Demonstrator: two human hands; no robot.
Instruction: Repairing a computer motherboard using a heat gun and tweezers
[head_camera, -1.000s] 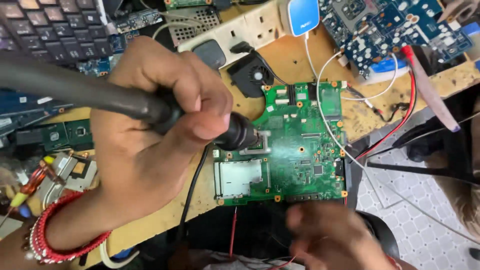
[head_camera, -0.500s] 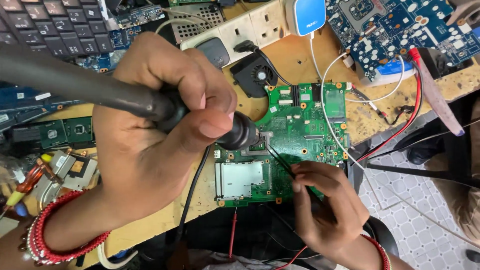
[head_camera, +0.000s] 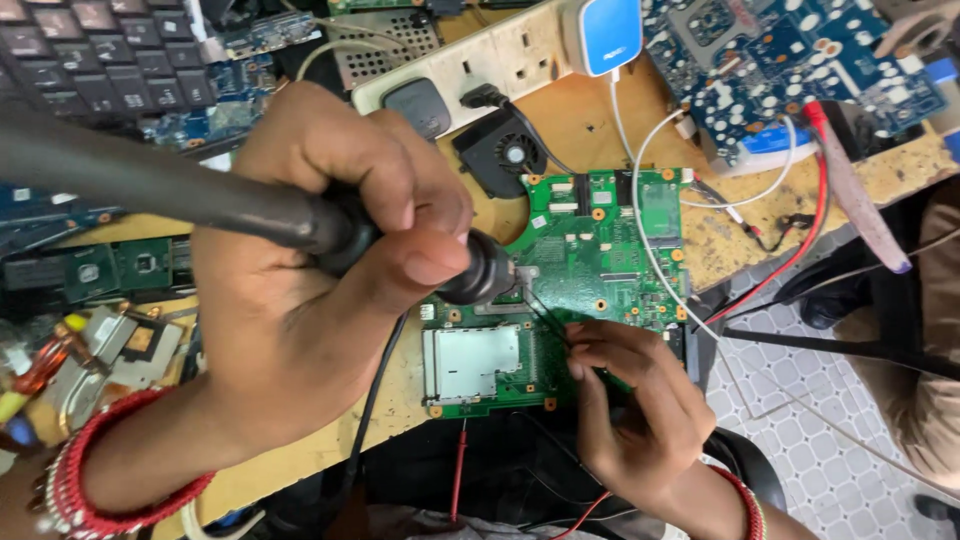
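Risen since the earlier frame onto the green circuit board's (head_camera: 590, 270) near edge, right hand (head_camera: 630, 410) pinched a thin probe angled up-left to the board centre, nearer than left hand (head_camera: 320, 290), clamped around the hot-air nozzle handle (head_camera: 250, 215) pointing rightward there.

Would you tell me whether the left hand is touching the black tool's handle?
Touching: the head view shows the left hand wrapped around the black tool.
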